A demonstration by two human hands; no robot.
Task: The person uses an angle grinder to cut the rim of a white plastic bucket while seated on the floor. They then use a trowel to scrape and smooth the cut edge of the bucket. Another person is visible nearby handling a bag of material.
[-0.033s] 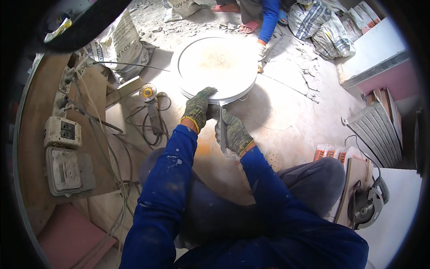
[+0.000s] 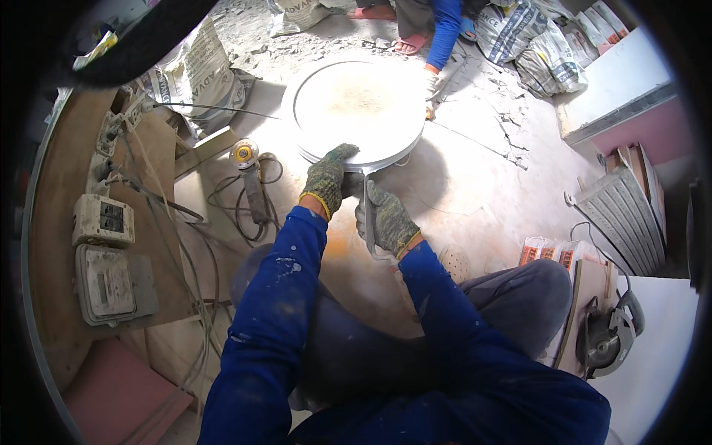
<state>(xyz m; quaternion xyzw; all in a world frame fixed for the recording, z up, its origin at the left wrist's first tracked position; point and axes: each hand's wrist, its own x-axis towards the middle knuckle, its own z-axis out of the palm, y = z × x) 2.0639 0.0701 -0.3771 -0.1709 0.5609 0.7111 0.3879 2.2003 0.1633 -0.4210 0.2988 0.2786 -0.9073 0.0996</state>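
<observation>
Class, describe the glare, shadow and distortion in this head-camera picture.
Head view: glare washes out much of the round white object; head view: shadow darkens the floor to its lower right; head view: the brown board's left edge bows outward.

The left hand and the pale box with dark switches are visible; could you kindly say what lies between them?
In the head view, an angle grinder and several cables lie between the left hand and that box.

The wide head-worn fisheye camera looks steeply down and forward from the person's own head: blue-sleeved forearms (image 2: 274, 297) rise nearest from below, grey-green knit-gloved hands (image 2: 325, 179) sit near mid-frame, the pale dusty floor (image 2: 497, 230) reaches farther ahead, and the left edge of the brown wooden board (image 2: 55, 285) bends along the rim.
</observation>
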